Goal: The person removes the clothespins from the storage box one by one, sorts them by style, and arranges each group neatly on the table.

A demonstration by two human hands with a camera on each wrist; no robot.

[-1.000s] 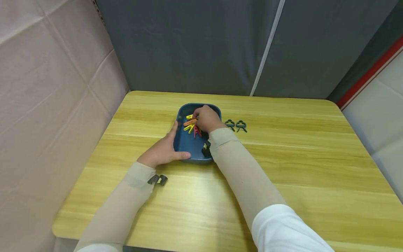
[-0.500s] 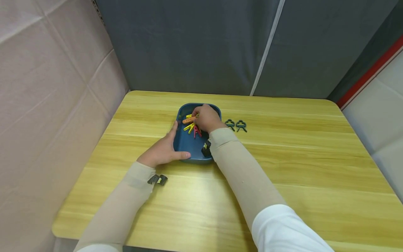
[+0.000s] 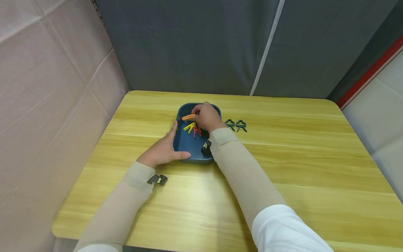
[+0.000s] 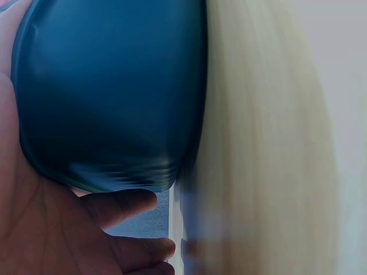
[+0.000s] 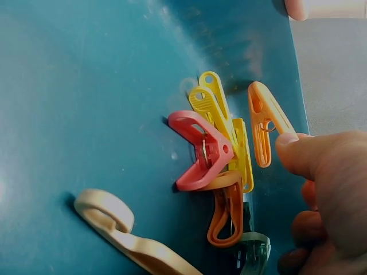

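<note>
Both hands work at a blue tray (image 3: pixel 189 143) near the middle of a wooden table (image 3: pixel 299 168). Nearest the viewer, the left hand (image 3: pixel 162 151) lies against the tray's near-left corner, thumb along the near rim and fingers straight up the left wall; the left wrist view shows the palm (image 4: pixel 34 229) cupping the tray's outer wall (image 4: pixel 109 91). Beyond it, the right hand (image 3: pixel 207 118) reaches over the tray's right side with curled fingers and pinches an orange clip (image 3: pixel 189 117), raised above the tray floor and pointing left; in the right wrist view the thumb (image 5: pixel 312 154) presses on this clip (image 5: pixel 265 129). Below lie a yellow clip (image 5: pixel 221 123), a red clip (image 5: pixel 200 152), a second orange one (image 5: pixel 226 215), and a cream hook (image 5: pixel 123 232). Two dark green clamps (image 3: pixel 236 125) sit on the table just right of the tray. Broad bare tabletop extends rightward and toward the viewer; grey curtain (image 3: pixel 204 45) closes the far edge.
</note>
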